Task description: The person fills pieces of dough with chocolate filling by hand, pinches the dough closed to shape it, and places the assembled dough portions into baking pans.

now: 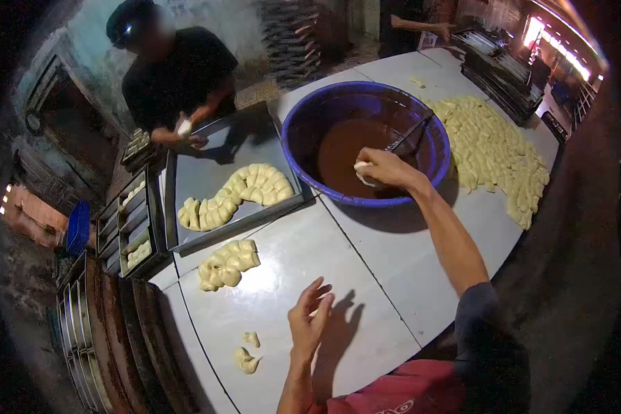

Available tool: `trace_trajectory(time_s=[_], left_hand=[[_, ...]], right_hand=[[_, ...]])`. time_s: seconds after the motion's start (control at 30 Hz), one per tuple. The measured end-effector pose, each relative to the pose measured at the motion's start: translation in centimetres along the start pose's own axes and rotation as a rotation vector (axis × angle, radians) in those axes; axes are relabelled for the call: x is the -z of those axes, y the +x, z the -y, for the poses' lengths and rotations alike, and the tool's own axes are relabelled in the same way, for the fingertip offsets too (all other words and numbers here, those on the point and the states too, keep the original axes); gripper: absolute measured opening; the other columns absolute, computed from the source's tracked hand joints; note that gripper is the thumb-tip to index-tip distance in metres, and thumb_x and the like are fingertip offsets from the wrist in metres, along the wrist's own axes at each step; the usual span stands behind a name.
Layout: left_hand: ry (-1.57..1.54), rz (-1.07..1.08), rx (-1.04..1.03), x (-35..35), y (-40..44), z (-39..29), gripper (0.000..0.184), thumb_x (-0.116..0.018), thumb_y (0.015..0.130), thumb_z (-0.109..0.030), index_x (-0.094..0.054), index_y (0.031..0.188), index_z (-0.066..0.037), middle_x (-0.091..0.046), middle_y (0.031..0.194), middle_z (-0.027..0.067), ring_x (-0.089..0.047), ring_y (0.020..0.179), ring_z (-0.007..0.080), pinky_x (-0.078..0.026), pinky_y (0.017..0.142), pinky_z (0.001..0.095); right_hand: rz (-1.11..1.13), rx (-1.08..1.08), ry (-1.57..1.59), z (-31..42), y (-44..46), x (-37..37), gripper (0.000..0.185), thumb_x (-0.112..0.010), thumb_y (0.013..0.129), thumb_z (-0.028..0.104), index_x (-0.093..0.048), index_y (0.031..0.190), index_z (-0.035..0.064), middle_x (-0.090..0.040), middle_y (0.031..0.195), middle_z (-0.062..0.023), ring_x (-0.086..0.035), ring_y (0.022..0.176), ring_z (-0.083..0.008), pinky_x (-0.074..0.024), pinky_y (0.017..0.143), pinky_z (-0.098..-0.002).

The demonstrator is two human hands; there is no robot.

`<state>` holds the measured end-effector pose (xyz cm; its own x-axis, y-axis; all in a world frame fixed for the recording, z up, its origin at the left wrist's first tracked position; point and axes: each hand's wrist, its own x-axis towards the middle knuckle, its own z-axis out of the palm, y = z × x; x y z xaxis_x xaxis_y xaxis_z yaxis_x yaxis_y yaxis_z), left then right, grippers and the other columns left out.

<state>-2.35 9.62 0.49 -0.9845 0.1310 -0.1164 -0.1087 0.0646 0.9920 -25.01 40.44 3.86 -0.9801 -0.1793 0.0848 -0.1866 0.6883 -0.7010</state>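
Note:
My right hand (386,168) is closed around a pale piece of dough (367,176) over a large blue basin (298,153). Inside the basin lies a smooth brown mass (352,148), and a dark utensil (408,134) leans against its wall. Fingers apart and holding nothing, my left hand (310,319) hovers over the white tiled table (366,303). Two small dough scraps (246,360) lie to its left, with a cluster of shaped dough (229,264) farther up. Whether my right fingers touch the brown mass cannot be told.
A metal tray (207,159) with a curved row of dough (238,193) stands far left, a co-worker (179,76) behind it. Many dough pieces (493,148) cover the table's right. Stacked pans (500,69) stand back right; sectioned pans (131,224) line the left edge.

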Motion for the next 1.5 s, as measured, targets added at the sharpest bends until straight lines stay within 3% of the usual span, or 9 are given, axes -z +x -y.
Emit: trace_trajectory(time_s=[0.2,0.37,0.4,0.63,0.9,1.1,1.2,1.33,1.5], left_hand=[[0.099,-0.032,0.039,1.1,-0.3,0.2,0.038,-0.066,0.096,-0.014,-0.06,0.131,0.0,-0.071,0.112,0.017,-0.07,0.092,0.018,-0.056,0.077,0.029],[0.118,0.016,0.078,0.7,-0.5,0.7,0.036,-0.067,0.096,-0.017,-0.063,0.129,-0.001,-0.072,0.111,0.0139,-0.069,0.087,0.0126,-0.055,0.073,0.0262],[0.129,0.051,0.114,0.7,-0.4,0.5,0.039,-0.066,0.097,-0.016,-0.06,0.131,0.001,-0.071,0.114,0.0166,-0.07,0.097,0.0201,-0.056,0.082,0.0324],[0.101,0.132,-0.014,-0.7,2.0,-1.4,0.036,-0.065,0.097,-0.015,-0.061,0.129,0.001,-0.07,0.116,0.017,-0.068,0.103,0.0212,-0.056,0.087,0.033],[-0.569,0.162,0.079,-4.7,6.2,-4.4,0.06,-0.046,0.104,-0.047,-0.048,0.143,0.0,-0.056,0.137,0.0158,-0.052,0.13,0.0257,-0.047,0.105,0.0456],[-0.609,0.003,0.125,-1.6,5.0,-2.2,0.041,-0.061,0.1,-0.031,-0.058,0.123,0.002,-0.067,0.112,0.0108,-0.066,0.104,0.0215,-0.052,0.097,0.0413],[-0.558,-0.169,0.147,0.5,4.6,-1.7,0.031,-0.071,0.094,-0.022,-0.067,0.113,0.002,-0.072,0.093,0.009,-0.069,0.08,0.0141,-0.058,0.081,0.0299],[-0.472,-0.16,0.084,1.9,3.7,-2.0,0.038,-0.069,0.095,-0.018,-0.064,0.124,0.006,-0.071,0.104,0.0134,-0.07,0.089,0.0165,-0.058,0.083,0.0298],[-0.247,-0.261,-0.063,1.1,3.3,-1.5,0.038,-0.07,0.096,-0.02,-0.066,0.123,0.005,-0.071,0.108,0.0114,-0.066,0.093,0.0137,-0.056,0.082,0.0294]], right_hand=[[0.699,-0.063,-0.374,-2.8,2.2,-1.1,0.025,-0.064,0.074,0.02,-0.068,0.089,-0.0001,-0.069,0.074,-0.0167,-0.062,0.066,-0.027,-0.046,0.063,-0.0443],[0.693,-0.068,-0.37,-2.0,1.6,-1.1,0.032,-0.066,0.076,0.026,-0.07,0.092,-0.0015,-0.07,0.077,-0.0087,-0.063,0.07,-0.0237,-0.0475,0.065,-0.0428],[0.665,-0.036,-0.386,-1.6,1.2,-1.2,0.033,-0.066,0.079,0.028,-0.069,0.092,-0.0018,-0.07,0.076,-0.0068,-0.065,0.072,-0.024,-0.0487,0.066,-0.0422],[0.241,-0.296,0.93,4.7,-2.0,1.0,0.02,-0.069,0.094,0.025,-0.059,0.095,0.0071,-0.06,0.078,-0.0008,-0.06,0.065,-0.0098,-0.049,0.055,-0.0243],[0.08,-0.136,1.418,9.7,-8.3,-5.6,0.02,-0.063,0.099,0.023,-0.058,0.111,0.0076,-0.064,0.1,-0.0021,-0.067,0.089,-0.0119,-0.0581,0.073,-0.0261],[0.121,-0.197,1.589,7.9,-11.7,-10.8,0.038,-0.072,0.091,0.024,-0.055,0.121,0.008,-0.061,0.111,-0.0035,-0.061,0.098,-0.0106,-0.0531,0.082,-0.0256],[0.087,0.018,1.2,9.4,-13.0,-12.7,0.059,-0.079,0.084,0.02,-0.05,0.133,0.0074,-0.058,0.121,-0.007,-0.06,0.108,-0.0162,-0.0526,0.089,-0.0309],[-0.217,0.256,0.449,12.9,-15.0,-14.1,0.061,-0.08,0.08,0.012,-0.053,0.134,0.0059,-0.058,0.125,-0.0115,-0.06,0.115,-0.023,-0.0519,0.095,-0.037],[-0.426,0.23,0.347,14.0,-15.1,-16.5,0.022,-0.07,0.087,0.004,-0.069,0.109,0.0018,-0.067,0.108,-0.0127,-0.067,0.089,-0.0205,-0.0558,0.074,-0.032]])
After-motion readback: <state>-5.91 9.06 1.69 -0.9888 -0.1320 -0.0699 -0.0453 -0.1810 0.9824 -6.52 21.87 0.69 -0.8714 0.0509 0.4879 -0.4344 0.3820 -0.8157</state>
